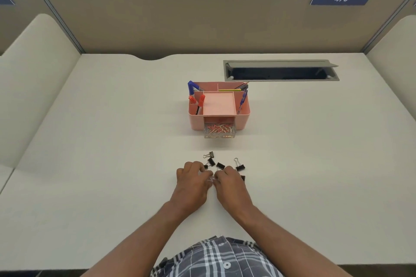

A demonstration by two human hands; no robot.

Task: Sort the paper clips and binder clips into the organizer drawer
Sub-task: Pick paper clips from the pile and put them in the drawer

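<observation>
The left hand [191, 183] and right hand [229, 183] are brought together on the matte cream surface [101, 164], fingers curled over a few thin wire paper clips [211, 179]. Black metal binder clips [220, 165] are scattered just beyond. The pink plastic organizer's [244, 111] clear drawer [219, 134] is pulled open, filled with paper clips.

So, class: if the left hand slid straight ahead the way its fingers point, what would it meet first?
Probably the black binder clips just beyond the left hand; the clear drawer lies farther on.
</observation>
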